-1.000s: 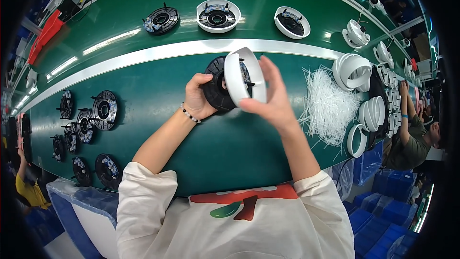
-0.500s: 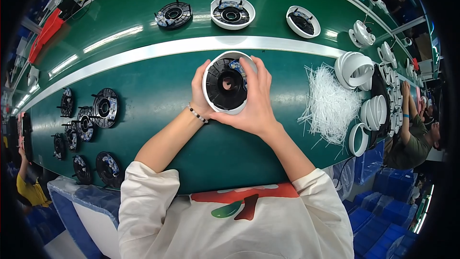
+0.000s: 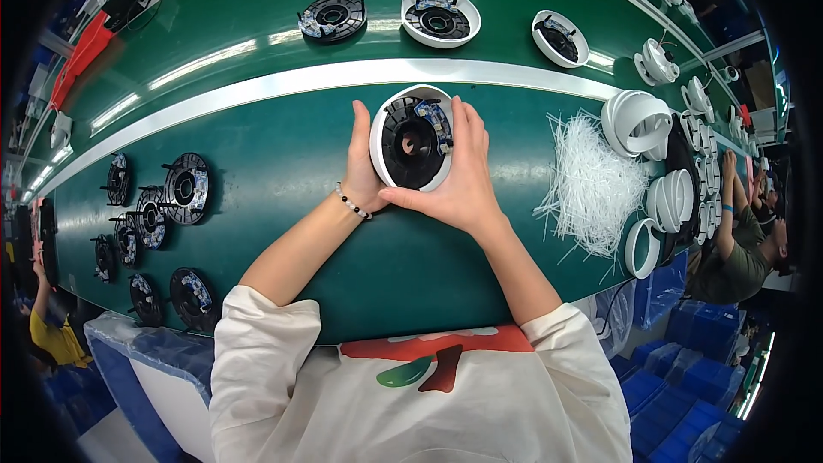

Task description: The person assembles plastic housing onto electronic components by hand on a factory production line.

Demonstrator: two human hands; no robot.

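In front of me, a white round housing [image 3: 375,141] is held up with its open side showing. Inside it sits a black ribbed disc [image 3: 397,165] with a curved blue circuit board [image 3: 435,123] at the upper right. My left hand [image 3: 363,161] supports the housing from the left and below, thumb raised off the rim; its fingers are hidden behind, though skin shows through the centre hole. Closed round the right side, my right hand [image 3: 467,163] has its fingers along the outer wall and its thumb at the lower rim.
Several black discs with circuit boards [image 3: 187,189] lie at left. To the right are a heap of white strips [image 3: 593,184] and stacked white rings [image 3: 634,124]. Beyond the pale rail [image 3: 343,75], a black disc [image 3: 333,17] and white housings [image 3: 441,17] stand on a green belt. Another person [image 3: 737,249] works at far right.
The parts on the far belt have shifted right. My right fingers have moved from inside the housing to its outer wall, my left thumb has lifted away, and the housing has turned slightly.
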